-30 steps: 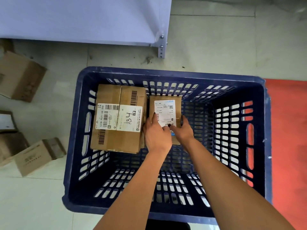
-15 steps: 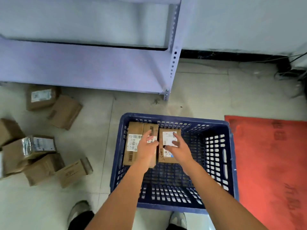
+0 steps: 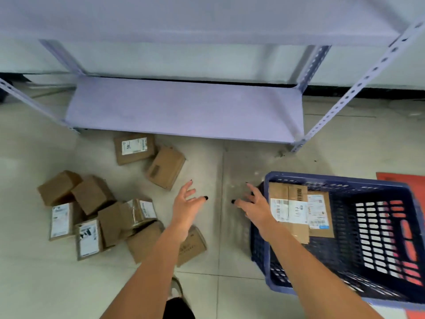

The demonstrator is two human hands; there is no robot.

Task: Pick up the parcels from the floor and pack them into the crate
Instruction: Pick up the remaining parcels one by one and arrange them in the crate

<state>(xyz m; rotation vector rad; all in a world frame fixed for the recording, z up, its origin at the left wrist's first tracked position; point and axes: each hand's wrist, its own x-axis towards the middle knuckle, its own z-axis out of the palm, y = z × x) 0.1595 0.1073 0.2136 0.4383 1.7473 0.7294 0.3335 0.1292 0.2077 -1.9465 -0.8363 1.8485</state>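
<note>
hands left crate [image 3: 340, 180], both spread, empty | parcels [image 3: 103, 217]: brown cardboard, white labels, on floor

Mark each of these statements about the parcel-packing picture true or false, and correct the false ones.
1. Both hands are empty. True: the left hand and right hand hold nothing, fingers spread.
2. The crate is empty. False: two parcels lie inside, against its far left corner.
3. Parcels on the floor lie left of the crate. True.
4. The crate is red. False: it is dark blue; the red thing is a mat beside it.
5. Parcels sit on the bottom shelf. False: it is bare.
</note>
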